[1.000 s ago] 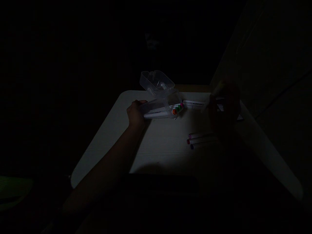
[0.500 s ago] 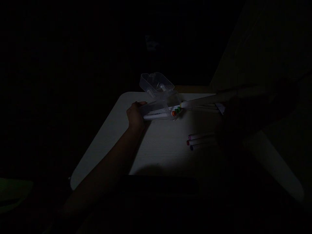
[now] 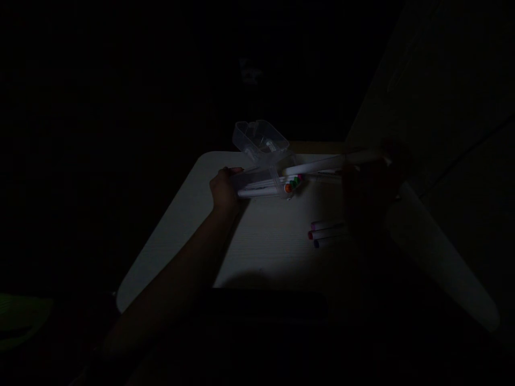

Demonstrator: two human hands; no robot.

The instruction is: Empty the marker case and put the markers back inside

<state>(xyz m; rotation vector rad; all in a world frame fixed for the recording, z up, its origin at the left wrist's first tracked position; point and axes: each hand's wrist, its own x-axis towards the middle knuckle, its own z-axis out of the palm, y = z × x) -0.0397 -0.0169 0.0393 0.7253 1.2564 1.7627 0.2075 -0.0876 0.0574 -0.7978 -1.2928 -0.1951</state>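
Note:
My left hand [image 3: 223, 190] is closed around the lower end of a clear plastic marker case [image 3: 257, 178], which lies tilted with its mouth to the right. The hinged lid [image 3: 260, 139] stands open at the top. Inside are several white markers; orange, green and pink ends [image 3: 288, 188] show at the mouth. My right hand [image 3: 372, 185], deep in shadow, holds a long white marker [image 3: 317, 165] whose tip is at the mouth of the case. Its fingers are hard to make out in the dark.
On the white table [image 3: 265, 241], loose markers [image 3: 325, 234] with pink, red and dark ends lie in front of my right hand. More white markers [image 3: 328, 176] lie behind, partly hidden. A green item [image 3: 24, 319] is at the lower left. The surroundings are very dark.
My right hand has moved left, bringing the white marker's tip into the mouth of the case. A pink end now shows beside the green ones. My left hand and the case have barely shifted.

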